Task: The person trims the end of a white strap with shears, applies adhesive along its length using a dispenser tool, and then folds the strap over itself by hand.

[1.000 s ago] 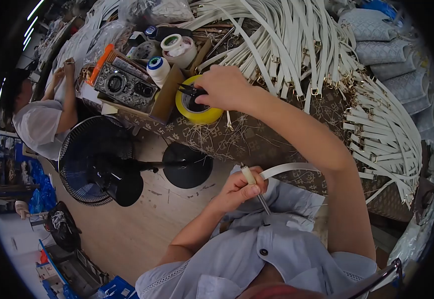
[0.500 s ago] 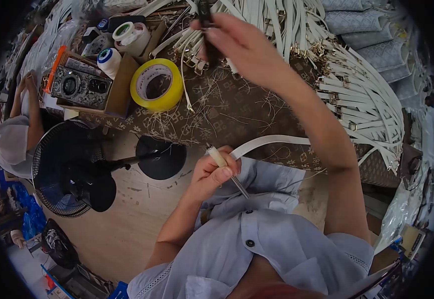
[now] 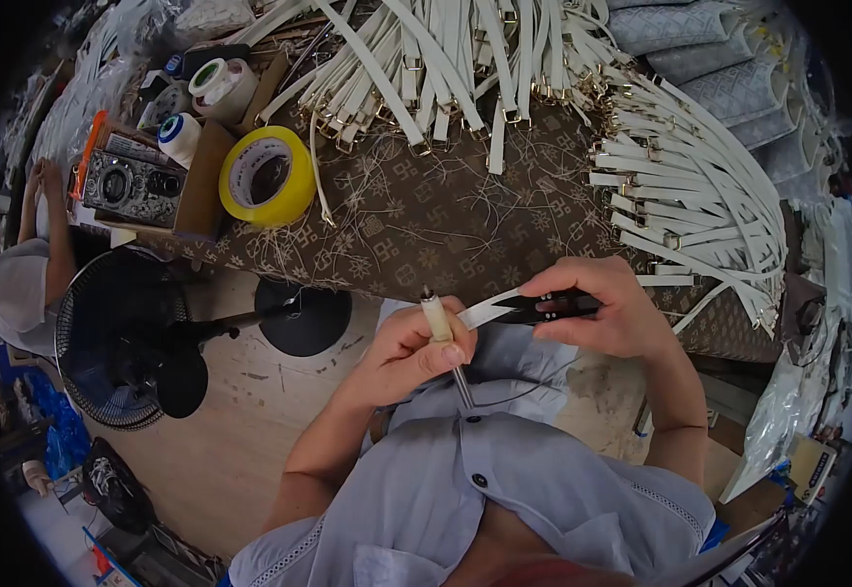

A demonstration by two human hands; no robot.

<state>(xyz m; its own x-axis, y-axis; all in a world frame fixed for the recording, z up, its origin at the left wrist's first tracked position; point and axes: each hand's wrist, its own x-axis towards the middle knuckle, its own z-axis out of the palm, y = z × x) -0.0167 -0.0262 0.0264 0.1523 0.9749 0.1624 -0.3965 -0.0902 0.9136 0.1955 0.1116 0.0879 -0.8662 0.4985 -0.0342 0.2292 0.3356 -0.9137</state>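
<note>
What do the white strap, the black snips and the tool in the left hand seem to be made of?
White strap: probably smooth faux leather or coated webbing; flat, matte, bends softly.
Black snips in the right hand: dark body, plastic or painted metal; cannot tell.
Tool in the left hand: pale grip, likely plastic or wood, with a grey metal-looking shaft.

On the bench (image 3: 445, 225), a tape roll (image 3: 267, 176) lies left, just beside a cardboard box (image 3: 196, 181); heaped straps (image 3: 543, 59) spread behind and right. A fan (image 3: 117, 347) stands on the floor (image 3: 240, 430), left of the hands.
</note>
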